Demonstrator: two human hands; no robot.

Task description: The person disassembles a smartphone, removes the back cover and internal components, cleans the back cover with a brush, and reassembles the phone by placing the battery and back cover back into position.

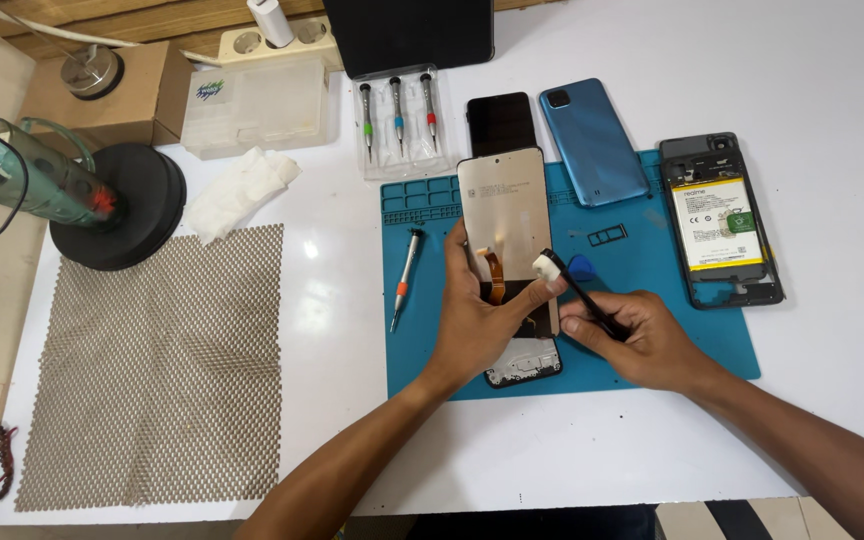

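Gripping the screen panel (505, 215) upright-tilted in the left hand (477, 320), right hand (642, 340) pinching a black brush (577, 290) against it

Two bare forearms and hands (482, 325), no sleeves, rings, watch or gloves in view

Setting identified as a phone-repair workbench in a small workshop. A white table (832, 60) is covered in part by a blue silicone repair mat (652, 300) with moulded parts compartments. Precision screwdrivers (397, 115) are racked in a clear case; an opened phone chassis (720, 222) with exposed battery, a detached blue back cover (592, 140) and a power strip (272, 42) are noted.
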